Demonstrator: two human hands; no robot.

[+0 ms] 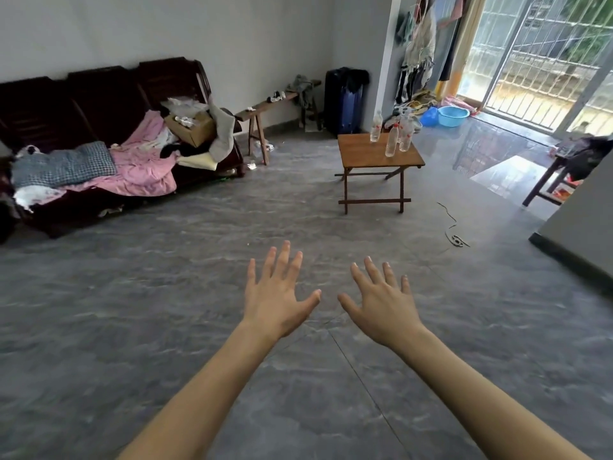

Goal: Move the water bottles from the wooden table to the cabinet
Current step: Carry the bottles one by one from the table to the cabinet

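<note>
Clear plastic water bottles with red labels are standing upright in a loose cluster on the far right part of the small wooden worktop, one slightly apart.

Grey marbled floor tiles run to plain white walls. A dark wooden sofa heaped with bedding lines the left wall; daylight pours through the barred balcony door.

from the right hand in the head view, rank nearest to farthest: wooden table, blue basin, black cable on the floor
From the right hand:
1. Black cable, on the floor, ahead to the right.
2. Wooden table, mid-room, holding the water bottles.
3. Blue basin, far back beside the doorway.
</note>
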